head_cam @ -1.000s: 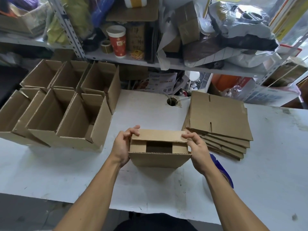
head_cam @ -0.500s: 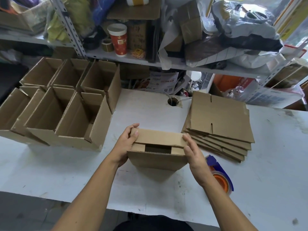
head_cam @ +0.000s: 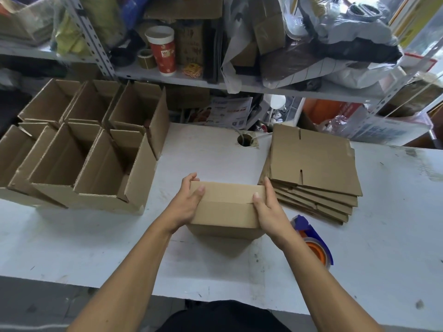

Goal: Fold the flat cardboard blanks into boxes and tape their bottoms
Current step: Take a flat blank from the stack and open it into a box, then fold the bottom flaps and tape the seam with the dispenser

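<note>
A small cardboard box [head_cam: 226, 209] stands on the white table [head_cam: 215, 264] in front of me, bottom side up, with its two long flaps folded flat and meeting at a seam. My left hand [head_cam: 188, 202] grips the box's left end, thumb pressing on the top flaps. My right hand [head_cam: 267, 207] grips the right end, thumb on the seam. A stack of flat cardboard blanks [head_cam: 314, 168] lies just right of the box. A blue tape dispenser [head_cam: 314, 240] with an orange roll lies beside my right wrist.
Several folded open boxes [head_cam: 96, 154] stand packed together at the left of the table. A cable hole [head_cam: 245, 140] is cut in the table behind the box. Cluttered shelves [head_cam: 215, 82] with a red paper cup [head_cam: 163, 52], bags and cardboard rise behind.
The two long flaps, which left an open gap over the inner flaps, have been pressed down and now meet. Both hands shifted toward me along the box ends.
</note>
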